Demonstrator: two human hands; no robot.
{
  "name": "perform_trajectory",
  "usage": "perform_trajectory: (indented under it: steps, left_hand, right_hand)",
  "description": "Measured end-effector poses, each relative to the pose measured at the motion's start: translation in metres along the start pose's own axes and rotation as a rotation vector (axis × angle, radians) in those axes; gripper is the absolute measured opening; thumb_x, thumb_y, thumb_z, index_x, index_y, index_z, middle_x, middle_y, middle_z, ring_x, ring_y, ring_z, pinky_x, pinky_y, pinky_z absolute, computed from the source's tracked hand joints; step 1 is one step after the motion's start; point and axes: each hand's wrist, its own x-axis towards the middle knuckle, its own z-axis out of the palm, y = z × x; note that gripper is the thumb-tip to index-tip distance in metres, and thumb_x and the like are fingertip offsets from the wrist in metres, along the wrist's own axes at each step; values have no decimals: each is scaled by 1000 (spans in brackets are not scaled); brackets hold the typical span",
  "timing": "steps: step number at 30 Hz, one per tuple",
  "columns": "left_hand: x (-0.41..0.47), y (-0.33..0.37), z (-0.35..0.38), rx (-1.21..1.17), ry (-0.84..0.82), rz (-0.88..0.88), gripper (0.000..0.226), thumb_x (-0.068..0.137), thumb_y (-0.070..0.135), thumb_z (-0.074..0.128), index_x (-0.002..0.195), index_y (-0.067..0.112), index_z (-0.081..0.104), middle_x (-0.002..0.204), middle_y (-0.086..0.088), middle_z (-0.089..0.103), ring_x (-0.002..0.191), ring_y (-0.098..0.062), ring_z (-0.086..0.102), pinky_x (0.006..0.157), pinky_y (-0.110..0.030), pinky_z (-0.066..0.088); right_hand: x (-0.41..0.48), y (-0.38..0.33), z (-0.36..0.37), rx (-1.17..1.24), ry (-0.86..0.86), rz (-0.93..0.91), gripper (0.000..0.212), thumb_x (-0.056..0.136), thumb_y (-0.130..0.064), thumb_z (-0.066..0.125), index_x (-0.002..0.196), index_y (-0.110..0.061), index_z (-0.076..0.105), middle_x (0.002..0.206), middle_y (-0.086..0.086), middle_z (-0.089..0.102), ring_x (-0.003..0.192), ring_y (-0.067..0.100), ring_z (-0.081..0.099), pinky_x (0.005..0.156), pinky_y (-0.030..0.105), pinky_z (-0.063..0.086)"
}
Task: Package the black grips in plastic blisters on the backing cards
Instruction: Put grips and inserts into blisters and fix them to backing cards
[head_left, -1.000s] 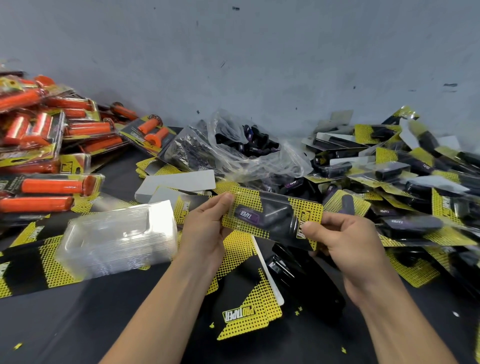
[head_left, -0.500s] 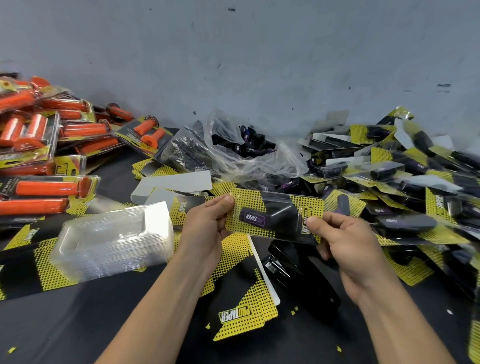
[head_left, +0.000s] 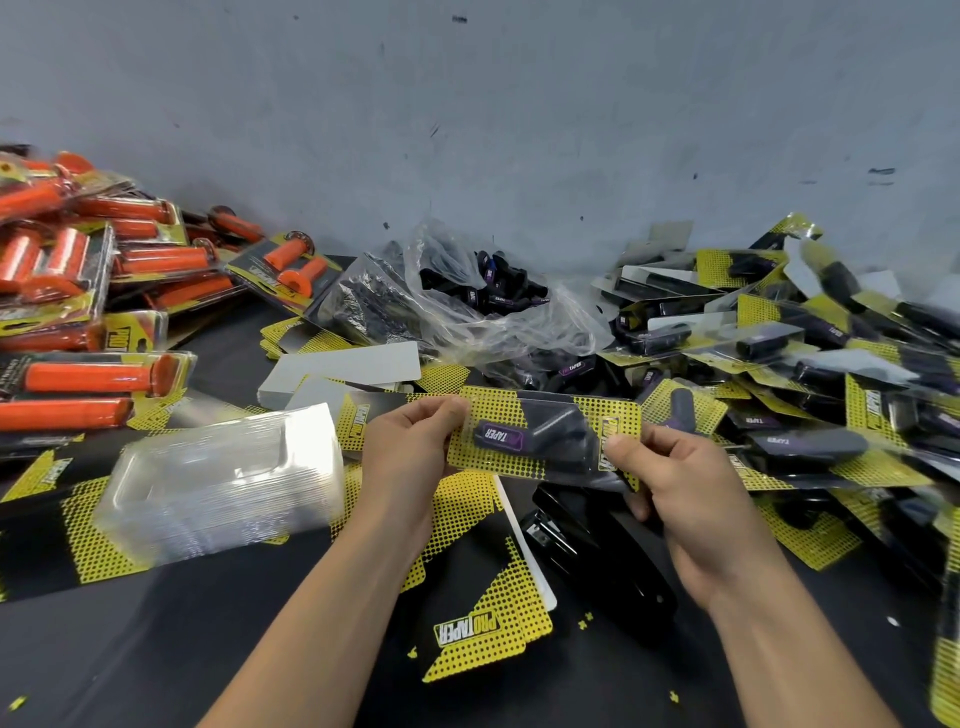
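Left hand (head_left: 410, 452) pinched the backing card (head_left: 498, 465) at nine o'clock; right hand (head_left: 696, 499) pinched three o'clock. The black grip (head_left: 540, 436) lay between them.

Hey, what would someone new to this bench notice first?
Probably the orange packaged grips heaped at far left, the brightest things here. Then the backing card held up at centre, a black grip under its blister, and the heap of finished black packs on the right.
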Motion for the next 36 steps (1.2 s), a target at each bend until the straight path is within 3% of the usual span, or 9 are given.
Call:
perform_trajectory:
  steps: [3,5,12,17,22,26,30,33,36]
  left_hand:
    - [1,-1,-1,9,14,9,9,96,17,72,91,16,79,85,-5,79,73,-16,73,66,-31,57]
    - [1,0,-1,-10,5,7,9,96,19,72,95,15,79,86,-5,80,71,-14,74,61,-27,57]
    - [1,0,-4,-37,-159,-38,7,95,15,70,93,12,76,89,-9,78,70,-12,69,55,-21,53]
    - [5,-2,-5,-43,-82,-31,15,95,19,71,87,13,82,86,-6,77,69,-12,65,52,-18,51]
    - [1,-2,-1,-164,-316,-152,24,85,18,75,104,3,71,100,-19,79,83,-22,79,60,-24,61]
    - [-1,-6,0,-88,-326,-122,13,78,13,76,84,3,71,86,-22,77,70,-21,77,57,-23,59]
    - [0,-4,-2,-98,-311,-86,11,67,15,79,73,6,77,80,-24,74,64,-21,75,56,-22,59]
    - [-5,-6,4,-129,-337,-81,29,70,21,79,95,7,79,97,-20,78,82,-22,79,63,-23,61]
    - [-6,-4,7,-184,-333,-128,47,75,28,77,117,8,74,110,-14,79,102,-24,77,69,-25,62]
  right_hand:
    - [-2,-2,3,-45,-35,-88,14,90,-11,75,83,-21,81,73,-1,71,57,9,55,49,16,40]
    - [-3,-3,5,-74,-7,-130,19,90,-8,76,81,-24,82,70,-3,73,55,-1,58,49,11,42]
    - [2,-2,0,-25,156,-92,27,94,-12,71,74,-26,80,72,-4,76,61,0,67,50,11,46]
    - [2,-3,-6,-45,36,68,18,93,-17,73,76,-17,80,77,1,73,68,14,58,50,24,43]
    - [3,-2,0,115,128,114,9,92,-10,75,83,-6,74,91,17,73,66,21,64,53,28,52]
    - [-1,0,4,-48,-63,25,8,89,-8,74,86,-12,81,91,16,78,85,34,74,80,45,61]
    - [0,-3,1,-47,-23,30,16,91,-8,74,81,-18,82,73,-1,75,60,17,66,59,24,56]
    - [1,-4,1,58,109,20,17,94,-6,71,79,-8,79,68,5,71,50,16,56,48,23,48]
    - [1,-6,6,366,332,21,22,100,-26,65,87,-11,74,73,4,77,59,17,70,56,24,53]
